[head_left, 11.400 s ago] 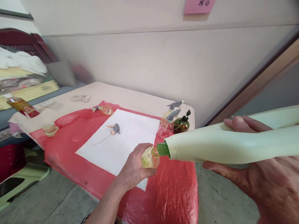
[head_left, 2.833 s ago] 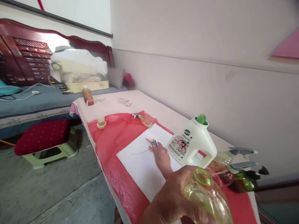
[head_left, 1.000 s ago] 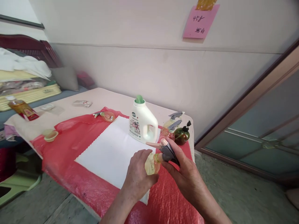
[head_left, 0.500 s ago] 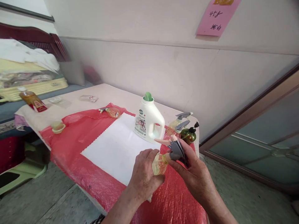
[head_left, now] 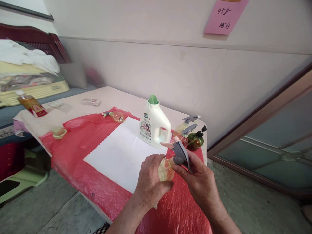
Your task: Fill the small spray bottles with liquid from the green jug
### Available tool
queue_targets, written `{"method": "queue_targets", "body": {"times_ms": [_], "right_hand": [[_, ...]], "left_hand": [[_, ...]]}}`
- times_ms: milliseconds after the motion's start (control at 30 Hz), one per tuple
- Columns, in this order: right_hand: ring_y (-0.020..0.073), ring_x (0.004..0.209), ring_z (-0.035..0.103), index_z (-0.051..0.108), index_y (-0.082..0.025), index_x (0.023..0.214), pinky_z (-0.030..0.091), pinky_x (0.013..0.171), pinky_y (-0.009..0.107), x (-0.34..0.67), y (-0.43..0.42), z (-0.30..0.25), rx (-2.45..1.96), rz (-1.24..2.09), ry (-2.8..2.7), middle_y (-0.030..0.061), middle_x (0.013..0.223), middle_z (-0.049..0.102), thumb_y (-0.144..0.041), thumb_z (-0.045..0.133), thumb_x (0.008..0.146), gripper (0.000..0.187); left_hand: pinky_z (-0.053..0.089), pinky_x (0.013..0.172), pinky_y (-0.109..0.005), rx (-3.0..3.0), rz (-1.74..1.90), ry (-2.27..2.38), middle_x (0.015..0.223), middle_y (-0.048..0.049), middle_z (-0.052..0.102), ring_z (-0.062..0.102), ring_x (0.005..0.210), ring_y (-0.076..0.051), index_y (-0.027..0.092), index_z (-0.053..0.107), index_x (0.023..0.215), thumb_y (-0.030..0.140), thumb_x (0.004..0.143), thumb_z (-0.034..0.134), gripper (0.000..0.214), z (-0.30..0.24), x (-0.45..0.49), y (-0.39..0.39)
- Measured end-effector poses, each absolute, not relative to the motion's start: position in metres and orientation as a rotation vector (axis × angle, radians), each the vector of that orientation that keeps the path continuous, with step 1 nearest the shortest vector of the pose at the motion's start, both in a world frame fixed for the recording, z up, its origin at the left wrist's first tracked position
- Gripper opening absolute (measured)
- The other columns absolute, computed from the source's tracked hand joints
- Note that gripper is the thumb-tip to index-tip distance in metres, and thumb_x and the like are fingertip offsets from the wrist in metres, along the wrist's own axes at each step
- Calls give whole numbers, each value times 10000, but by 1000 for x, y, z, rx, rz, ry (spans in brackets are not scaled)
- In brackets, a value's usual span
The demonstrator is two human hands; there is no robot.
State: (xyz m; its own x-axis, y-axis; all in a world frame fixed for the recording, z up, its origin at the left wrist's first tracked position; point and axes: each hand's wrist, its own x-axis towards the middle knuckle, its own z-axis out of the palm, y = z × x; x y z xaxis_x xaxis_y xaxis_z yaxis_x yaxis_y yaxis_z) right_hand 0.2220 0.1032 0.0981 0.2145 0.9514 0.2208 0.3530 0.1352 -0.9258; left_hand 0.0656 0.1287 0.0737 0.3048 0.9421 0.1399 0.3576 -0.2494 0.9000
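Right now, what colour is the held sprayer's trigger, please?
The trigger is peachy pink, clearest in head view.

Sprayer (head_left: 179, 153) now apparently on yellowish bottle (head_left: 162, 171)

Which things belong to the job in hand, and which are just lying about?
In use:
yellowish bottle, in the left hand
grey spray head, in the right hand
probably the open white jug

Apparently lying about:
amber bottle
grey pillow
pink note

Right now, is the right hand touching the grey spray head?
Touching: the head view shows the right hand gripping the grey spray head, thumb against it.
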Motion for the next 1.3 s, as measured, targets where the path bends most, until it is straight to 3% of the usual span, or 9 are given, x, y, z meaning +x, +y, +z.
{"method": "queue_targets", "body": {"times_ms": [133, 233, 367, 567, 700, 833, 1000, 1300], "right_hand": [[142, 829, 654, 647, -274, 1092, 544, 761, 249, 226, 105, 102, -1342, 802, -1345, -10, 928, 716, -376, 757, 744, 379], [140, 737, 626, 636, -260, 1050, 537, 675, 250, 220, 105, 103, -1453, 661, -1250, -20, 825, 692, -378, 791, 689, 410], [143, 683, 595, 637, -232, 866, 516, 643, 263, 207, 105, 98, -1493, 618, -1121, -23, 722, 651, -408, 788, 688, 292], [239, 1046, 631, 679, -256, 1105, 495, 940, 399, 205, 104, 89, -1231, 1077, -946, 51, 1115, 702, -409, 691, 809, 333], [259, 1160, 593, 704, -282, 1107, 436, 1043, 457, 209, 106, 85, -1200, 1115, -958, 36, 1162, 701, -382, 670, 831, 295], [246, 1172, 590, 686, -311, 1136, 462, 1025, 433, 211, 106, 87, -1154, 1003, -990, 20, 1218, 677, -356, 658, 849, 292], [220, 1060, 636, 702, -328, 1073, 498, 964, 372, 206, 101, 87, -1282, 660, -1124, -11, 1108, 713, -345, 712, 806, 268], [225, 1045, 653, 707, -334, 1061, 538, 913, 358, 206, 105, 77, -1214, 966, -1113, -10, 1086, 724, -393, 655, 847, 228]], "left_hand": [[395, 985, -390, 1724, 894, 1148, 1198, -19, 560, 499, 1118, -229, 273, 553, 1194, 70, 563, 703, 679, 74, 66, 126], [387, 996, -391, 1727, 928, 1147, 1192, -20, 568, 499, 1115, -227, 269, 556, 1192, 69, 564, 704, 676, 71, 69, 122], [388, 1000, -388, 1721, 969, 1164, 1198, -23, 571, 502, 1121, -227, 262, 551, 1187, 63, 555, 696, 678, 71, 72, 121], [433, 895, -387, 1723, 954, 1231, 1102, -15, 604, 536, 1027, -232, 267, 564, 1113, 81, 584, 677, 573, 78, 70, 125], [424, 918, -401, 1711, 971, 1248, 1145, -23, 592, 525, 1064, -237, 263, 532, 1170, 90, 583, 683, 631, 77, 68, 126], [431, 908, -416, 1718, 961, 1253, 1130, -27, 596, 532, 1048, -244, 266, 531, 1170, 96, 587, 682, 626, 75, 68, 126], [435, 878, -428, 1770, 955, 1266, 1093, -31, 604, 537, 1007, -256, 266, 553, 1136, 98, 578, 684, 597, 75, 71, 125], [444, 864, -423, 1844, 1048, 1310, 1090, -35, 599, 543, 987, -247, 254, 524, 1162, 115, 602, 691, 601, 67, 70, 128]]}}
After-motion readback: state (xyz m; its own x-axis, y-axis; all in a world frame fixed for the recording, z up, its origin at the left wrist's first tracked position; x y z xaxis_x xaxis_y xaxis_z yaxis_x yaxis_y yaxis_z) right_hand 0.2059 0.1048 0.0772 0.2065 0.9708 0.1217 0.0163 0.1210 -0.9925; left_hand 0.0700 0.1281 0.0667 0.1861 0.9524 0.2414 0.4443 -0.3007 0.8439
